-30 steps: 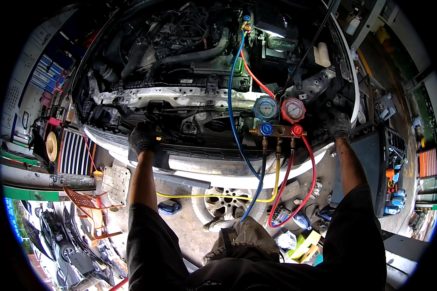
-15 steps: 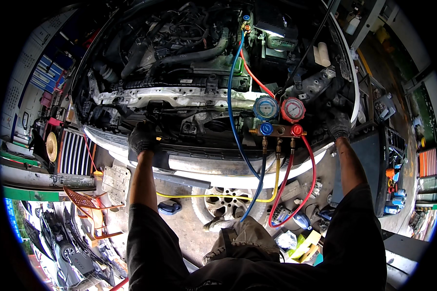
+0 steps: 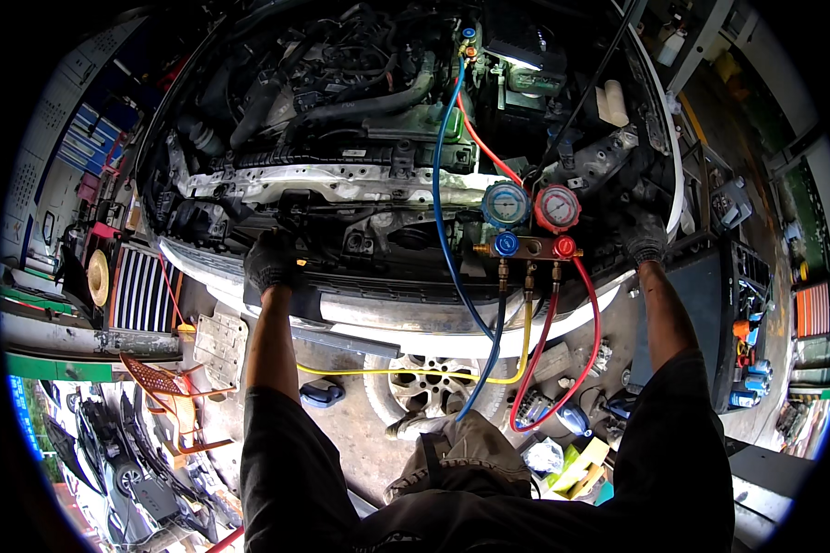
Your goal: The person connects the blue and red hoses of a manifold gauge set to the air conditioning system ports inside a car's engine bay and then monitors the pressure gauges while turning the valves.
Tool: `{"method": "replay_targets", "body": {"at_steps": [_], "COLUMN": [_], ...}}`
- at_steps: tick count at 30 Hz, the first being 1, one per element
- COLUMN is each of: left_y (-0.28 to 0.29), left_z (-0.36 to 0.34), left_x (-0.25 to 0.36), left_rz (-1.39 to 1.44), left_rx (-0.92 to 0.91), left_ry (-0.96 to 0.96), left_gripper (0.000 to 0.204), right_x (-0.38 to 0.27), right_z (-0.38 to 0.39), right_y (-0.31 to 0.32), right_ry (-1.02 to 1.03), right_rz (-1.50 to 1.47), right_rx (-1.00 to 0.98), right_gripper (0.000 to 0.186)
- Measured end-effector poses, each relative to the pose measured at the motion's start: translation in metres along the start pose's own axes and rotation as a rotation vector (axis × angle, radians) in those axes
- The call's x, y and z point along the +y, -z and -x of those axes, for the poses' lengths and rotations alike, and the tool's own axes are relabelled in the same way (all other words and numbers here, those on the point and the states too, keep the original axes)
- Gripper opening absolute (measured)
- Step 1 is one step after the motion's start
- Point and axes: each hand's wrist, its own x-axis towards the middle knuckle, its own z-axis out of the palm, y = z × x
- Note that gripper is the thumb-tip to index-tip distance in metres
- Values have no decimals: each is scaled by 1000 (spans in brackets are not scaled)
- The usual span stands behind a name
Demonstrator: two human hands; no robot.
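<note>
**Gauge set [image 3: 532, 248] at the front edge of a white car [image 3: 387, 318]**

The car's engine bay [image 3: 332, 78] lies exposed, and the gauge set stands over its front edge, right of the middle. A blue gauge [image 3: 505, 205] and a red gauge [image 3: 557, 208] sit side by side above the bar.

The left hand [image 3: 270, 262], in a dark glove, is at the front edge well to the left of the gauges; the right hand [image 3: 644, 239], gloved too, is near the front right corner, just beside the red gauge. Both are lost in shadow at the fingers — I cannot tell whether either one grips anything or merely rests there.

A blue hose [image 3: 437, 175] drops from a fitting deep in the engine bay and over the front edge. A red hose [image 3: 594, 300] loops below the bar, while a yellow hose [image 3: 406, 372] bends left toward the left forearm, passing over a wheel [image 3: 436, 366] on the floor. Beyond the right forearm stands a dark-topped cart [image 3: 687, 304] — tools and blue cans [image 3: 756, 381] along its right edge.
</note>
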Motion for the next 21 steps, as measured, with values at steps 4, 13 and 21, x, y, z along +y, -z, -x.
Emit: {"method": "replay_targets", "body": {"at_steps": [4,13,21], "left_y": [-2,3,7], "left_z": [-1,-1,3], "left_x": [-1,4,6], "left_rz": [-19,-43,-20], "left_rx": [-6,-4,8], "left_ry": [-4,18,-11], "left_gripper": [45,47,47], "right_x": [-3,-6,-1], "right_z": [1,2,0], "right_y": [3,5,-1], "right_ry": [-31,-3,13], "right_rz": [-50,-40,-44], "right_rx": [-15,12,34], "right_gripper": [31,32,32]}}
